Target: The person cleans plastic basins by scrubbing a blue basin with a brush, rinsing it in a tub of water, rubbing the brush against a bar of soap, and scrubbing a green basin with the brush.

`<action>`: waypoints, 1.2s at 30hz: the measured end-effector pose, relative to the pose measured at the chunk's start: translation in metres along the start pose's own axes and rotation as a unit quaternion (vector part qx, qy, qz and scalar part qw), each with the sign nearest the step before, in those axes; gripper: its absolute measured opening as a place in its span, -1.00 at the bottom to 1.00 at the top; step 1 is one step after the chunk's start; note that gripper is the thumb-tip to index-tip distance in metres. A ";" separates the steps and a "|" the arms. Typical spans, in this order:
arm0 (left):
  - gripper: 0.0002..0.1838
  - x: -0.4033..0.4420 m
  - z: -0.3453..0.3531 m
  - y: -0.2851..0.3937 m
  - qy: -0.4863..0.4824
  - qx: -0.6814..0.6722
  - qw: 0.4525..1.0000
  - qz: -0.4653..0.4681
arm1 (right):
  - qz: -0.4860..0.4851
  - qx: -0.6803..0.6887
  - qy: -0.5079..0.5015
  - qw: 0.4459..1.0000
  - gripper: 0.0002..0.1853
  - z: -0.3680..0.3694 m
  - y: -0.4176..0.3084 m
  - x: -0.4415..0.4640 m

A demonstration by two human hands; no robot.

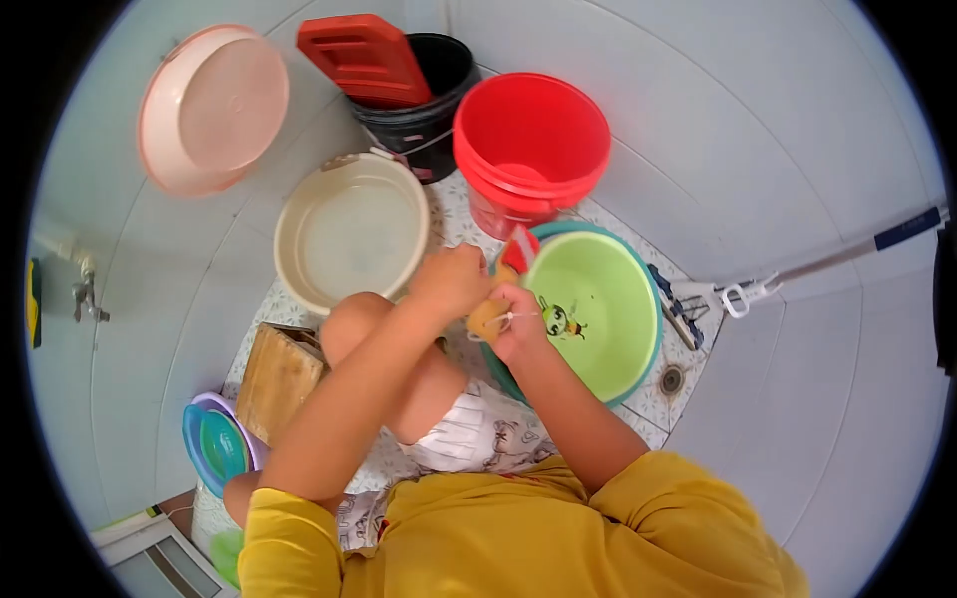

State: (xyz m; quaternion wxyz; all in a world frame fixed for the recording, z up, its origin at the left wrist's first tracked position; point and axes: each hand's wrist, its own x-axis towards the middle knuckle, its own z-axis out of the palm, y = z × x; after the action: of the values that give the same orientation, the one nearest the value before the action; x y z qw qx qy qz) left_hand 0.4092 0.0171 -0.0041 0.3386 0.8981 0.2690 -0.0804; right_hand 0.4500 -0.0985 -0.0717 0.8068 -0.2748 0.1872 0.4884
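Observation:
In the head view, my right hand (518, 324) is closed round the tan handle (486, 320) of what looks like a brush. A white string hangs from that handle's near end. The brush's red and white end (517, 251) points away from me, above the rim of the light green basin (608, 344). Fingers curled, my left hand (451, 284) is closed against the brush's middle; its fingertips are partly hidden. Both hands are over my bent knee, left of the green basin, which has a cartoon bee printed inside.
A cream basin (423, 214) with cloudy water stands ahead on the left. Behind are a red bucket (533, 125) and a black bucket (424, 149) with a red board (364, 60). A wooden stool (274, 379) lies left; a mop (847, 254) leans right.

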 end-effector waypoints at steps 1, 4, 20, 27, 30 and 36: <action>-0.71 0.009 0.025 0.006 -0.008 0.003 1.000 0.004 | -0.005 -0.019 0.040 0.999 -0.79 -0.020 -0.006 -0.004; -0.77 0.025 0.093 0.018 -0.053 0.060 0.996 -0.036 | -0.009 -0.028 0.120 0.992 -0.83 -0.086 -0.016 -0.008; -0.30 0.045 0.183 0.006 -0.054 0.083 0.975 -0.201 | -0.046 0.086 0.265 0.959 -0.58 -0.175 -0.023 -0.012; -0.67 0.044 0.161 0.058 0.004 -0.323 0.936 -0.138 | -0.096 0.047 0.250 0.962 -0.58 -0.128 -0.060 -0.053; -0.59 0.040 0.143 0.112 -0.003 -0.442 0.896 -0.042 | -0.126 0.017 0.222 0.967 -0.62 -0.106 -0.080 -0.079; -0.75 -0.030 0.110 0.249 0.041 -0.227 0.855 0.465 | -0.274 0.239 -0.085 0.928 -0.62 -0.087 -0.133 -0.141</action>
State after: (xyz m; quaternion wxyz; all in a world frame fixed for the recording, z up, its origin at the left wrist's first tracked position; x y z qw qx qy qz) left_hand 0.5221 -0.2229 0.0633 0.5195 0.8192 -0.1556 0.1867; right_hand 0.5014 -0.2992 -0.0239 0.9639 -0.0721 0.1460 0.2105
